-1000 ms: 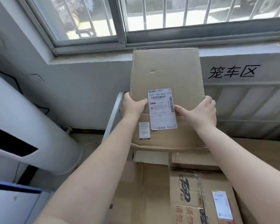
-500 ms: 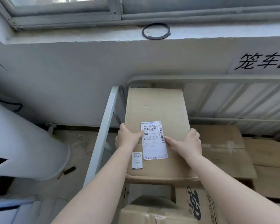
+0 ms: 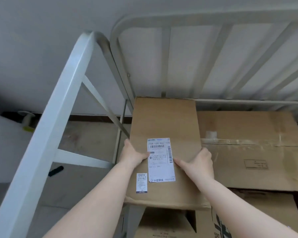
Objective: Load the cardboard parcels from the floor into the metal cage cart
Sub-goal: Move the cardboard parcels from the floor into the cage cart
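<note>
A long brown cardboard parcel (image 3: 165,121) with a white shipping label lies in the back left corner of the metal cage cart (image 3: 165,54), on top of other boxes. My left hand (image 3: 132,154) grips its left edge, thumb on top by the label. My right hand (image 3: 199,162) grips its right edge, thumb lying across the top. The parcel's far end reaches the cage's rear bars. Both forearms stretch forward from the bottom of the view.
A wide flat cardboard box (image 3: 251,152) lies right of the parcel inside the cart. More boxes (image 3: 170,224) sit below it. The cart's left side frame (image 3: 55,117) slants up at left. Beyond it are concrete floor, a small black object (image 3: 56,170) and a white unit (image 3: 5,143).
Both hands have lowered the parcel from window height down into the cart's back left corner. My view has dropped with it, so the window is out of sight.
</note>
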A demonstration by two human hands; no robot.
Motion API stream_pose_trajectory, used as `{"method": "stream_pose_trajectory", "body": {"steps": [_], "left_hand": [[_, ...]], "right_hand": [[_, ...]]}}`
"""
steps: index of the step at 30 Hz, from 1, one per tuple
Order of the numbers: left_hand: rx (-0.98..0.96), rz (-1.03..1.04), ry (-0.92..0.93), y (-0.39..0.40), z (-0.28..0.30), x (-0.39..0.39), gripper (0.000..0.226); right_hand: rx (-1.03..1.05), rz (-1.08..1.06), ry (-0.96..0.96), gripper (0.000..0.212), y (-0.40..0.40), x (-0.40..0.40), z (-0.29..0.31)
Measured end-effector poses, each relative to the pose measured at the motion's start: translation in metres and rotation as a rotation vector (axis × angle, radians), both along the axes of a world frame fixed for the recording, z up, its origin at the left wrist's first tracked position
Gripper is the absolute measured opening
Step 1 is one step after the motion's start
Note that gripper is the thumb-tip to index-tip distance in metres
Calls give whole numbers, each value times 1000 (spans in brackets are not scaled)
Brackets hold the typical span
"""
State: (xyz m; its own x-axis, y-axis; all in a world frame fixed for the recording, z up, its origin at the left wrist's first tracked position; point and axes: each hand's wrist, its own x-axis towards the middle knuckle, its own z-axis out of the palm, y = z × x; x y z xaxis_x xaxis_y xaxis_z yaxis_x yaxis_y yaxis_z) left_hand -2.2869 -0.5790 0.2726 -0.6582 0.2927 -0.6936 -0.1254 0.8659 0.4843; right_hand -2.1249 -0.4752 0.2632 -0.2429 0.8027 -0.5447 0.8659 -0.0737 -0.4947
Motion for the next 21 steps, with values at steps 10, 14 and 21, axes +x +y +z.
{"method": "stream_pose_trajectory", "body": {"steps": [10, 14, 21], "left_hand": [[-141, -264, -169, 5, -58, 12, 84], [-213, -546, -134, 10, -25, 24, 58], [-272, -910, 179, 8, 103, 36, 46]], "right_hand": [[26, 342, -317, 69, 9, -4, -55], [77, 557, -338, 57, 7, 4, -31], [192, 697, -277, 52, 10, 41, 86]]}}
